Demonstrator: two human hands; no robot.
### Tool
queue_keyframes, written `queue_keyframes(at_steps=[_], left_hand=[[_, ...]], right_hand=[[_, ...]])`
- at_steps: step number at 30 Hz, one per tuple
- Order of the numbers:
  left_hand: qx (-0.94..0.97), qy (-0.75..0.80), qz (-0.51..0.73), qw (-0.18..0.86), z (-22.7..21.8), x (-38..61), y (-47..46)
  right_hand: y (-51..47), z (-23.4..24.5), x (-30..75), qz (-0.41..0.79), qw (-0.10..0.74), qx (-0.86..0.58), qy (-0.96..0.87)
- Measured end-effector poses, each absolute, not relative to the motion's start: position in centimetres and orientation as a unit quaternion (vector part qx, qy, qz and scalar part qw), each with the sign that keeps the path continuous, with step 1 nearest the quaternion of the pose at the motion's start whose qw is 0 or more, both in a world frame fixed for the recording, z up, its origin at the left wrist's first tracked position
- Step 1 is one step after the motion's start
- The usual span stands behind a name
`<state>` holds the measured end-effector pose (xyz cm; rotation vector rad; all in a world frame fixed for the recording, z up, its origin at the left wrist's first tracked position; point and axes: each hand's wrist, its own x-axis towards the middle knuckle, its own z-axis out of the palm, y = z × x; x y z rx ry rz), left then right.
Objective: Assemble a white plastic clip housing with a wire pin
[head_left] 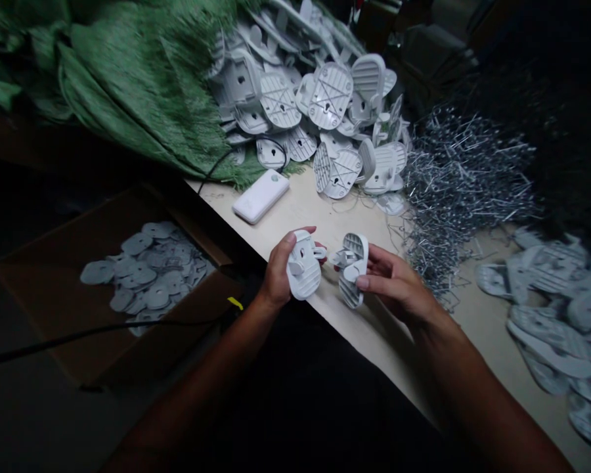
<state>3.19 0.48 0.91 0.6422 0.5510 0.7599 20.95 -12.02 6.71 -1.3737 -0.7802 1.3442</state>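
My left hand (pixel 277 270) is closed around a white oval plastic part (pixel 305 279) with a slotted hole, ribs and a small tab on its right side. Just to the right, my right hand (pixel 391 279) grips a second white plastic part (pixel 353 272) between thumb and fingers, turned nearly edge-on, its ribbed inner face and clip toward the left. A narrow gap separates the two parts. Both are held above the front edge of the pale table (pixel 345 328). Some fingers of each hand are hidden behind the parts.
A heap of white plastic parts (pixel 329 95) spills from a green woven sack (pixel 142 72) at the back. Bent metal wires (pixel 467 177) are piled right, beside more white parts (pixel 561 322). A white power bank (pixel 261 196) lies near the edge. Below left, a cardboard box (pixel 79 335) holds similar pieces.
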Motion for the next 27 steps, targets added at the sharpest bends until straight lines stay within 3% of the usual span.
queue_keyframes(at_steps=[14, 23, 27], left_hand=[[0.351, 0.247, 0.397, 0.811, 0.4, 2.9, -0.7], [0.246, 0.239, 0.418, 0.841, 2.5, 4.0, -1.2], [0.271, 0.222, 0.43, 0.832, 2.5, 4.0, -1.0]], right_hand=[[-11.8, 6.3, 18.6, 0.486, 0.52, -0.593, -0.376], [-12.6, 5.4, 16.4, 0.234, 0.422, -0.67, -0.564], [-12.6, 6.1, 16.2, 0.182, 0.388, -0.682, -0.593]])
